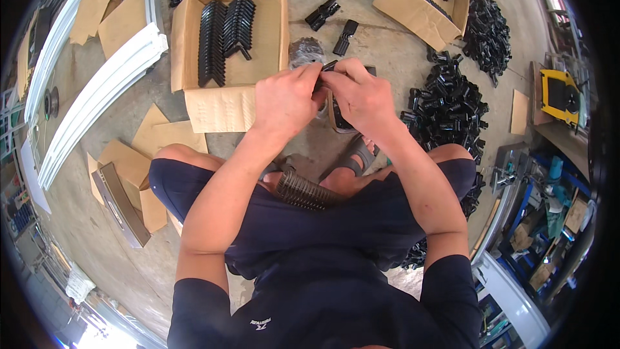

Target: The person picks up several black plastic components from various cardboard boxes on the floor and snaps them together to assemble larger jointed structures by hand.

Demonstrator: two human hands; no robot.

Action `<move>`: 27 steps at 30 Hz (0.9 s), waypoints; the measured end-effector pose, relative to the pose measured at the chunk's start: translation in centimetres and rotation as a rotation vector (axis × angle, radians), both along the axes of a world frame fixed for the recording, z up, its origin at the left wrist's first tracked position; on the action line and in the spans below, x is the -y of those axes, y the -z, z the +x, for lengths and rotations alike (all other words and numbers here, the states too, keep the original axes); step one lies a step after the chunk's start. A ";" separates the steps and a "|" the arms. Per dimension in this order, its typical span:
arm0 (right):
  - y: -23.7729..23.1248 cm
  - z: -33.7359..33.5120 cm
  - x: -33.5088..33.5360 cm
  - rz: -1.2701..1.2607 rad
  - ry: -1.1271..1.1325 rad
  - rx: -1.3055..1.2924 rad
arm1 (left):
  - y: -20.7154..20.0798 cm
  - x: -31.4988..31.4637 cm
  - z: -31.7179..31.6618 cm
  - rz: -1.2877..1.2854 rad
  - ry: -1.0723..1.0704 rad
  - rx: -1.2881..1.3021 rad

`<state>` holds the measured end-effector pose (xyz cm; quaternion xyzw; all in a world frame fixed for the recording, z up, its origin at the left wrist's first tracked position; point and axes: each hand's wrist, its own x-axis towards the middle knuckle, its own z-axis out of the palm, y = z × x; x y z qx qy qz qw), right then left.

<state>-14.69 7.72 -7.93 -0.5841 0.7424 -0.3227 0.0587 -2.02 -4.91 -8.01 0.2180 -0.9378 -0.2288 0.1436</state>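
My left hand [287,98] and my right hand [363,94] meet in front of me, fingers pinched together around a small black part [329,65]. Most of that part is hidden by the fingers, so its shape is unclear. Just beyond my left hand stands an open cardboard box [268,71] with two neat rows of black angled fittings [213,42] inside. Under my right hand is a small open box [342,130], largely covered. Between my legs lies a band of close-set, dull metallic pieces [300,190].
Loose black fittings form a large pile [445,103] on the right. A second cardboard box [420,13] holds more at the far right. Two black pieces [346,37] and a clear plastic bag [307,52] lie ahead. White profiles [103,97] and cardboard sheets [161,132] are on the left.
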 end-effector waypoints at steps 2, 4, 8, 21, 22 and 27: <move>0.0 0.0 0.0 -0.013 -0.007 -0.032 | 0.0 -0.1 0.0 0.000 -0.002 0.010; 0.2 0.1 0.0 -0.028 -0.006 -0.059 | 0.0 -0.1 -0.1 0.005 -0.010 0.018; 0.5 0.2 0.1 -0.061 -0.004 -0.105 | 0.1 -0.3 -0.1 0.023 -0.035 0.039; 0.6 0.7 0.3 0.048 0.007 -0.160 | 0.3 -0.6 -0.1 0.042 -0.072 0.095; 0.5 0.5 0.4 0.032 0.064 -0.072 | 0.3 -0.6 -0.1 0.062 -0.081 0.117; -0.5 -2.3 0.0 0.118 0.418 0.735 | -1.5 0.1 -0.4 0.285 -0.113 0.135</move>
